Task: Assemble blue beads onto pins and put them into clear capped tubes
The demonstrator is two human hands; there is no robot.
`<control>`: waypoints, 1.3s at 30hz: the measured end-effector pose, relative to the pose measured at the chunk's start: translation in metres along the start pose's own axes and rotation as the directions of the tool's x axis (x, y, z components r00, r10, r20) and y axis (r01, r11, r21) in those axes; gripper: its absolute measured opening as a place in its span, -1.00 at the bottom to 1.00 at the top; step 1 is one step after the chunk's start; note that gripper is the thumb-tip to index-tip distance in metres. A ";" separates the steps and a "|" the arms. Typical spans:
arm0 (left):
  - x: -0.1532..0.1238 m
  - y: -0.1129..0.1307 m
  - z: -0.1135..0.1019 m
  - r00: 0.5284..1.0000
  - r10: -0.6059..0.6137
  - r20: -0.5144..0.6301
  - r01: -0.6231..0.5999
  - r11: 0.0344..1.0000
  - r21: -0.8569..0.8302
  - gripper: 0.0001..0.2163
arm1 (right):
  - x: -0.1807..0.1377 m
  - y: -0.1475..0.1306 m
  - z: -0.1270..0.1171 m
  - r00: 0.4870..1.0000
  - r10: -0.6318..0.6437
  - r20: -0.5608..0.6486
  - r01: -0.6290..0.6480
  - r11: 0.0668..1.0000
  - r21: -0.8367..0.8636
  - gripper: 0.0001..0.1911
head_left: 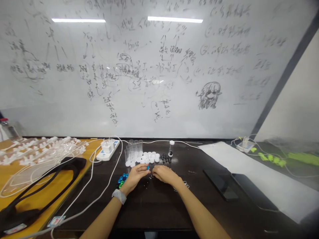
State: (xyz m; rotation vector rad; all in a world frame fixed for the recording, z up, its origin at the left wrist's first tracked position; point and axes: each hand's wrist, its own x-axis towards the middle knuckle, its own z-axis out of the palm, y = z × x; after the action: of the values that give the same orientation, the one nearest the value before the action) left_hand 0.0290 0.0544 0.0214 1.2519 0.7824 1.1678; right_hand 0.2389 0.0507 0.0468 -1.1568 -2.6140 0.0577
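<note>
My left hand (136, 176) is curled with its fingertips pinched on a small blue clip (148, 168). My right hand (163, 174) lies knuckles up just beside it, fingers bent down onto the dark table (154, 209); what is under them is hidden. A wrist band (119, 196) sits on my left wrist. Just beyond the hands are white round caps (147, 158), clear plastic tubes (133, 150), a heap of small black clips (165, 159) and one capped vial (171, 148). Blue and green clips (122, 180) lie left of my left hand.
A white power strip (108, 150) with a charger and white cables (99, 196) lie to the left. The orange table (37, 192) holds white plastic parts and a black strap. Two dark phones (219, 183) and a white sheet (251, 176) lie right. A scribbled whiteboard (149, 66) stands behind.
</note>
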 end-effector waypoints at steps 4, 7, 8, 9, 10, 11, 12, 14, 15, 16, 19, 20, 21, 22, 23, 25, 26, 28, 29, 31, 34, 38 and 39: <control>0.000 0.000 0.000 1.000 0.008 -0.009 -0.008 1.000 -0.002 -0.60 | -0.002 -0.002 0.003 0.990 0.039 -0.138 -0.020 0.991 0.132 -0.90; 0.000 0.001 0.001 1.000 0.019 -0.004 -0.019 1.000 0.003 -0.60 | -0.001 -0.006 0.007 0.944 0.157 -0.290 -0.038 0.925 0.379 -0.86; 0.000 0.001 0.002 1.000 0.023 -0.005 -0.023 1.000 0.011 -0.60 | 0.001 -0.007 0.010 0.921 0.210 -0.328 -0.037 0.886 0.463 -0.83; -0.001 0.001 0.002 1.000 0.027 -0.010 -0.026 0.999 0.020 -0.60 | 0.003 -0.009 0.012 0.895 0.266 -0.358 -0.034 0.841 0.539 -0.80; -0.001 0.001 0.002 0.999 0.029 -0.014 -0.028 0.999 0.028 -0.60 | 0.005 -0.011 0.015 0.868 0.320 -0.380 -0.029 0.796 0.605 -0.78; -0.001 0.001 0.002 0.999 0.031 -0.021 -0.031 0.999 0.033 -0.60 | 0.008 -0.013 0.017 0.844 0.367 -0.392 -0.022 0.752 0.658 -0.76; 0.000 0.001 0.002 0.999 0.034 -0.027 -0.033 0.999 0.036 -0.60 | 0.010 -0.015 0.020 0.825 0.404 -0.396 -0.013 0.712 0.702 -0.74; 0.000 0.000 0.002 0.999 0.041 -0.034 -0.040 0.999 0.038 -0.61 | 0.014 -0.018 0.024 0.804 0.448 -0.391 0.009 0.648 0.762 -0.71; 0.000 0.000 0.002 0.998 0.047 -0.035 -0.045 0.998 0.040 -0.61 | 0.015 -0.019 0.026 0.801 0.459 -0.385 0.020 0.621 0.783 -0.71; 0.000 -0.001 0.002 0.998 0.052 -0.034 -0.051 0.998 0.044 -0.62 | 0.017 -0.020 0.028 0.801 0.467 -0.373 0.028 0.594 0.804 -0.70; 0.001 -0.001 0.002 0.997 0.068 -0.034 -0.066 0.996 0.067 -0.63 | 0.018 -0.022 0.031 0.803 0.513 -0.302 0.014 0.492 0.871 -0.67; 0.001 -0.001 0.002 0.997 0.075 -0.036 -0.072 0.994 0.079 -0.64 | 0.018 -0.023 0.032 0.804 0.532 -0.267 -0.001 0.450 0.893 -0.65; 0.001 -0.001 0.002 0.996 0.083 -0.039 -0.079 0.992 0.094 -0.64 | 0.018 -0.024 0.032 0.804 0.548 -0.233 -0.016 0.411 0.912 -0.63; 0.001 -0.002 0.002 0.995 0.092 -0.040 -0.087 0.990 0.107 -0.64 | 0.018 -0.024 0.033 0.803 0.559 -0.204 -0.028 0.379 0.925 -0.62; 0.001 -0.002 0.002 0.994 0.101 -0.039 -0.096 0.988 0.119 -0.65 | 0.018 -0.025 0.034 0.803 0.567 -0.183 -0.037 0.354 0.935 -0.60; 0.001 -0.003 0.002 0.992 0.120 -0.035 -0.114 0.984 0.139 -0.66 | 0.018 -0.025 0.035 0.804 0.573 -0.160 -0.045 0.325 0.944 -0.57; 0.001 -0.003 0.002 0.991 0.130 -0.035 -0.124 0.981 0.148 -0.67 | 0.018 -0.025 0.035 0.804 0.574 -0.153 -0.046 0.318 0.947 -0.56; 0.001 -0.003 0.003 0.988 0.149 -0.038 -0.141 0.976 0.166 -0.68 | 0.019 -0.024 0.036 0.806 0.574 -0.146 -0.045 0.306 0.951 -0.54; 0.001 -0.003 0.003 0.987 0.157 -0.040 -0.148 0.973 0.175 -0.68 | 0.019 -0.024 0.036 0.807 0.572 -0.144 -0.043 0.301 0.953 -0.53; 0.000 -0.002 0.004 0.985 0.168 -0.043 -0.158 0.969 0.191 -0.68 | 0.019 -0.023 0.036 0.810 0.570 -0.139 -0.042 0.293 0.955 -0.52; -0.001 0.001 0.006 0.983 0.179 -0.043 -0.166 0.963 0.212 -0.68 | 0.018 -0.020 0.037 0.817 0.561 -0.136 -0.043 0.295 0.955 -0.52; -0.003 0.004 0.009 0.983 0.174 -0.062 -0.156 0.963 0.219 -0.68 | 0.014 -0.019 0.033 0.841 0.501 -0.207 -0.037 0.433 0.900 -0.57; -0.003 0.005 0.010 0.983 0.173 -0.067 -0.154 0.964 0.218 -0.67 | 0.012 -0.019 0.031 0.846 0.479 -0.235 -0.037 0.491 0.870 -0.59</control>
State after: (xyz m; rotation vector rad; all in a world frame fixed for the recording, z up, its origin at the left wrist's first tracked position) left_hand 0.0359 0.0479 0.0273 1.4735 0.8984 1.3040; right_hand 0.2092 0.0495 0.0225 -0.9872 -1.5596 0.9143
